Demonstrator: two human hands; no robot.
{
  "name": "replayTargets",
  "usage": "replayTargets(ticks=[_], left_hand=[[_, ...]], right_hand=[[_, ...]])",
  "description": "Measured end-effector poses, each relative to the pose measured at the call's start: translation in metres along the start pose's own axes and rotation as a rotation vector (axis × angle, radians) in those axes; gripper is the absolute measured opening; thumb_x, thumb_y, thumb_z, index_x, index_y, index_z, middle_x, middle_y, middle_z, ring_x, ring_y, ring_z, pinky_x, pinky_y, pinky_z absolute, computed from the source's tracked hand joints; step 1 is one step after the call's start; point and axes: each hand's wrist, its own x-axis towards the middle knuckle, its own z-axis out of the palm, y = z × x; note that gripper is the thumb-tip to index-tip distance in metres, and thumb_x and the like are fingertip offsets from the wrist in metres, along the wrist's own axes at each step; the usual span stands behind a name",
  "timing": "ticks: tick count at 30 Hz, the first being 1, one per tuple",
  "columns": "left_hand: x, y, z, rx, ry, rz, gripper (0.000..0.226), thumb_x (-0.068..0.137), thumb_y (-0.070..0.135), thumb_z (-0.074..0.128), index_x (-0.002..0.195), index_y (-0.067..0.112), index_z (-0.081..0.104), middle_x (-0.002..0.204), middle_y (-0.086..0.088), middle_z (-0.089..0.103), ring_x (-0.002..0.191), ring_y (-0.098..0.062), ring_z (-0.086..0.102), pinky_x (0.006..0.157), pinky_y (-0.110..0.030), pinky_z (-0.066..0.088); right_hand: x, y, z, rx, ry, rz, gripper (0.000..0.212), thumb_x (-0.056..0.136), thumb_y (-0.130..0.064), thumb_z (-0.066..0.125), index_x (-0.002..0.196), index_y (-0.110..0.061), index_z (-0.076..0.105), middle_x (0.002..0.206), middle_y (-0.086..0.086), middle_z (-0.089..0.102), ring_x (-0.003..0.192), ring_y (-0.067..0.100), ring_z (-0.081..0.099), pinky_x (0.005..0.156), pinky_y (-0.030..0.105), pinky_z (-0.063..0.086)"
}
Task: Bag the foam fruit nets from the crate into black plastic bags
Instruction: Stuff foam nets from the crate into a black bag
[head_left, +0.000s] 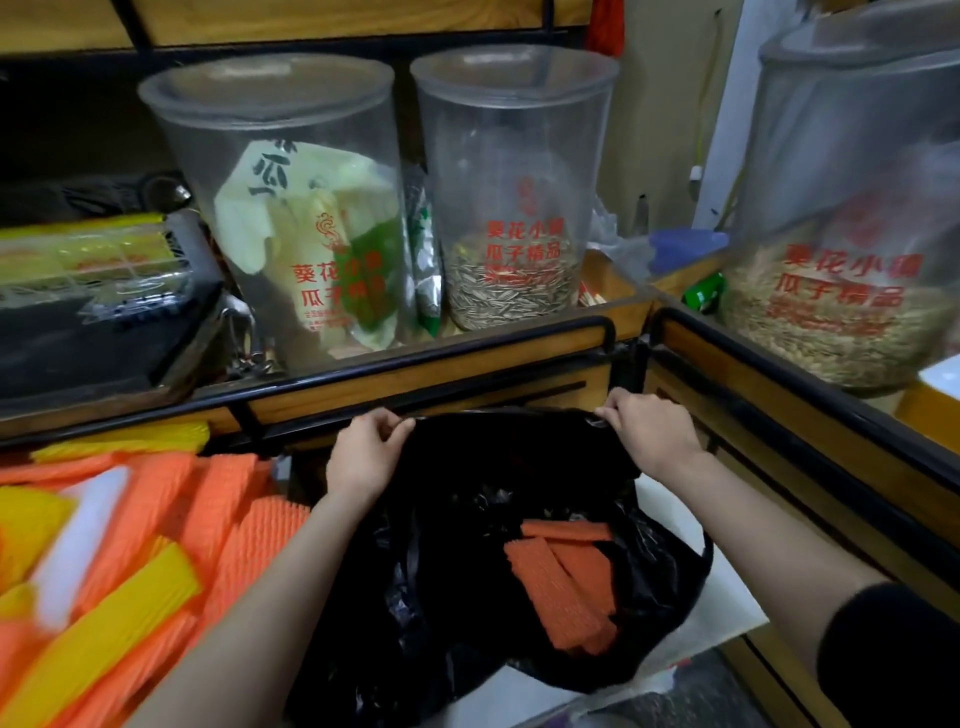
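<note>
A black plastic bag (457, 566) hangs open below me, its far rim stretched between both hands. My left hand (363, 447) pinches the rim at its left end. At the right end, my right hand (649, 426) pinches the same rim. Inside the bag lie several orange foam fruit nets (561, 587), flat and stacked. To the left, a heap of orange, yellow and white foam nets (130, 561) fills the crate, whose walls are hidden under them.
A wood shelf with a black metal rail (426, 364) runs just behind the bag. On it stand clear tubs, one with sunflower seeds (511, 192), one with packets (291, 208). A third tub (852, 234) sits on the right-hand shelf. A white surface (727, 597) lies under the bag.
</note>
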Motion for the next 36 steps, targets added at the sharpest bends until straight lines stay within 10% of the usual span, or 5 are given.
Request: replayTargets(ticks=[15,22,30,36], left_hand=[[-0.034,0.008,-0.033,0.154,-0.055,0.216,0.025,0.088,0.026,0.060,0.110,0.016,0.054,0.113,-0.005,0.054,0.110,-0.024,0.047,0.095,-0.037,0.041],[-0.105,-0.003,-0.112,0.362,0.234,0.598,0.021,0.083,0.023,0.062,0.102,0.015,0.058,0.096,-0.006,0.053,0.093,-0.029,0.049,0.077,-0.039,0.039],[-0.160,-0.113,-0.171,0.414,0.292,0.318,0.032,0.078,0.031,0.063,0.106,0.015,0.061,0.105,-0.007,0.058,0.102,-0.033,0.056,0.080,-0.041,0.043],[-0.182,-0.174,-0.173,0.506,0.051,0.000,0.076,0.082,0.059,0.055,0.144,0.026,0.026,0.151,-0.001,0.023,0.140,-0.023,0.019,0.111,-0.040,0.023]], right_hand=[[-0.024,-0.032,-0.017,-0.090,-0.065,-0.039,0.047,0.095,-0.055,0.033,0.118,-0.016,0.046,0.113,0.003,0.063,0.098,0.024,0.063,0.062,0.031,0.039],[-0.064,-0.123,-0.062,0.128,0.009,-0.222,0.041,0.097,-0.046,0.039,0.125,-0.016,0.043,0.122,0.002,0.051,0.114,0.022,0.051,0.082,0.035,0.047],[-0.116,-0.265,-0.048,0.483,-0.123,-0.442,0.046,0.095,-0.036,0.050,0.133,-0.015,0.035,0.135,0.004,0.042,0.121,0.020,0.047,0.097,0.034,0.043],[-0.123,-0.316,-0.006,0.727,-0.332,-0.194,0.074,0.089,-0.027,0.061,0.141,-0.003,0.015,0.139,0.017,0.031,0.131,0.031,0.034,0.107,0.038,0.032]])
